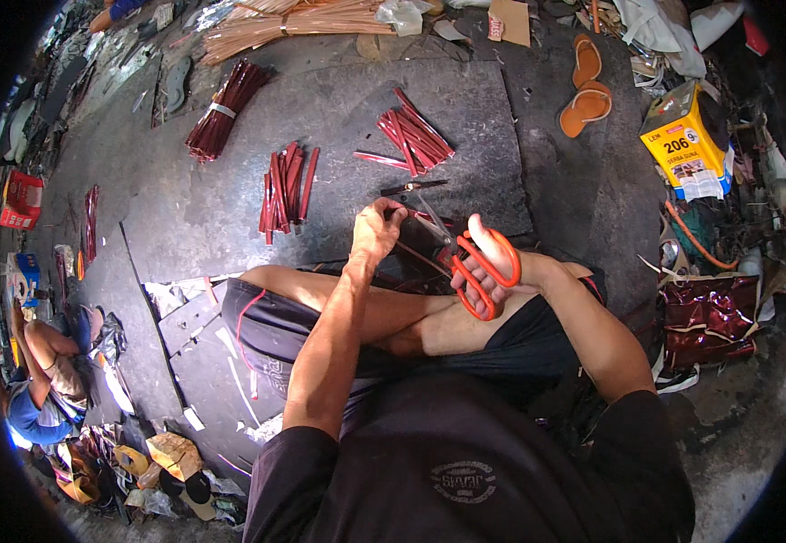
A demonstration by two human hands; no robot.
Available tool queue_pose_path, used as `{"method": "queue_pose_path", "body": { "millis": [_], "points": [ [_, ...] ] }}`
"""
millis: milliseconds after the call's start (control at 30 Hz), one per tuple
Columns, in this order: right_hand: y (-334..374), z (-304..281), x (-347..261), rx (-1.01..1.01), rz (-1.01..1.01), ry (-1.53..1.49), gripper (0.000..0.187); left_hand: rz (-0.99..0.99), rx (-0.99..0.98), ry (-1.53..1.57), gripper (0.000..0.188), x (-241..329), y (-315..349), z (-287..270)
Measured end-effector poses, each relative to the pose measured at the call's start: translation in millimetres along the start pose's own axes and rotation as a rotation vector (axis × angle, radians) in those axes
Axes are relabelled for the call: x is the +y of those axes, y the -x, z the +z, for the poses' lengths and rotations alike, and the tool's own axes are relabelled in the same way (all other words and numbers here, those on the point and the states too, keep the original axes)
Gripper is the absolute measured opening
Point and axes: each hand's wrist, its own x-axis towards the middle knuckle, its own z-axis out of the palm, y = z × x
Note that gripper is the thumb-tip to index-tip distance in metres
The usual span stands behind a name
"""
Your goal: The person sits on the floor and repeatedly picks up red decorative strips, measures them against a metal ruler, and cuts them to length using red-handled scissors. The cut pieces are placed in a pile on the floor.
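My right hand (494, 273) has its fingers through the orange-red handles of a pair of scissors (436, 224), whose blades stand apart and point up and left. Close by the blades, my left hand (377, 232) is closed in a pinch at the end of a narrow dark red strip (427, 217); the grip itself is partly hidden. Just beyond the hands lies a small dark tool (414, 188) of a kind I cannot make out. Cut dark red strips lie in a loose pile (416, 136) ahead and another pile (286, 192) to the left.
A banded bundle of long dark red strips (224, 113) lies at the far left, with long tan strips (293, 25) behind it. Orange sandals (585, 107) and a yellow box (690, 145) are at right. Another person (45, 380) sits at lower left.
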Motion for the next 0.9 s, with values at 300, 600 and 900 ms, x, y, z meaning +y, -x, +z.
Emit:
{"method": "queue_pose_path", "body": {
  "millis": [300, 600, 900],
  "points": [
    [26.4, 12.4, 11.8, 0.111, -0.189, 0.337, 0.091, 0.024, 0.079, -0.008, 0.016, -9.4, 0.0, 7.9],
    [19.7, -6.2, 0.6, 0.125, -0.425, 0.024, 0.088, -0.131, -0.008, 0.116, 0.016, -22.6, -10.7, 0.2],
    [-22.9, 10.4, 17.8, 0.107, -0.303, -0.166, 0.097, -0.108, 0.097, -0.107, 0.025, -16.6, -1.7, 3.5]
  ]
}}
